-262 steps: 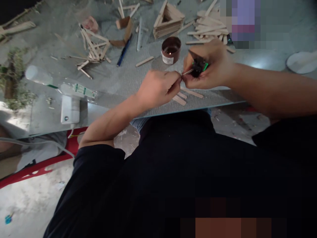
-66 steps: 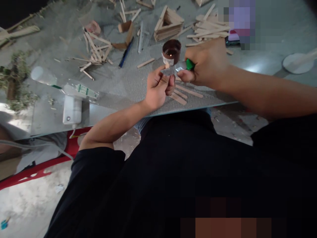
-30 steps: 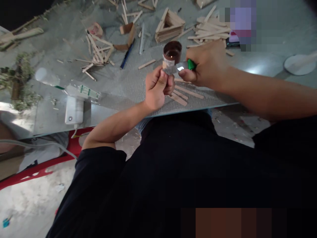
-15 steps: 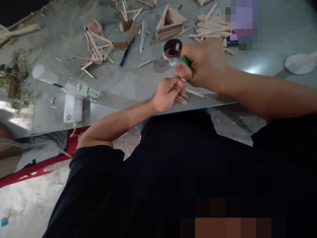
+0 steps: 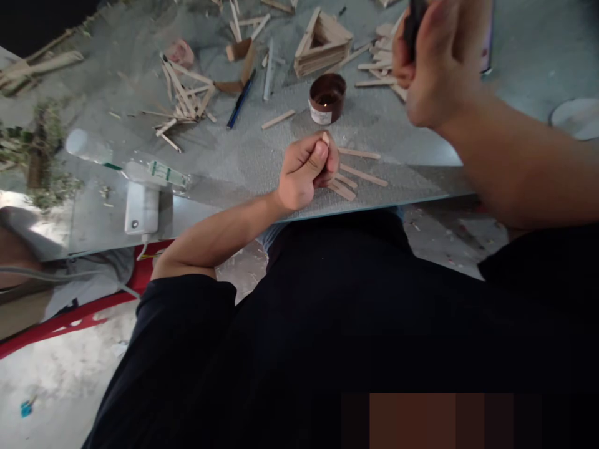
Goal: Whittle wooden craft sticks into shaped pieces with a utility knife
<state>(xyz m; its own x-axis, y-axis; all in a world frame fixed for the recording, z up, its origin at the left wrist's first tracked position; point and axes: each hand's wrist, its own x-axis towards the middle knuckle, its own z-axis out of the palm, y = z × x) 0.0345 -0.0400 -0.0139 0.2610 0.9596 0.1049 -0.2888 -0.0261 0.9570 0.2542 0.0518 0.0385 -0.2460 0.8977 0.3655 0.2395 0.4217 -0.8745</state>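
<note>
My left hand [image 5: 306, 168] is closed in a fist above the front edge of the table. Out of the top of it, beside the thumb, pokes the pale tip of a wooden craft stick [image 5: 325, 138]. My right hand [image 5: 440, 62] is raised at the upper right, its fingers wrapped round a dark object [image 5: 413, 25] whose kind I cannot make out. Just beyond my left fist stands a small round brown tub [image 5: 327, 100] with a white label. Several loose craft sticks [image 5: 362, 174] lie to the right of the fist, some partly hidden by it.
A triangular stack of sticks [image 5: 322, 47] stands behind the tub. A pile of sticks [image 5: 381, 59] lies partly behind my right hand. Leftward are a blue pen [image 5: 241, 100], a clear bottle [image 5: 135, 167], a white power bank [image 5: 141, 209] with a cable, and dried plants [image 5: 35, 143].
My right hand has moved up and right, away from my left hand. The tub now shows whole. My left hand has turned slightly and still holds its place near the table edge.
</note>
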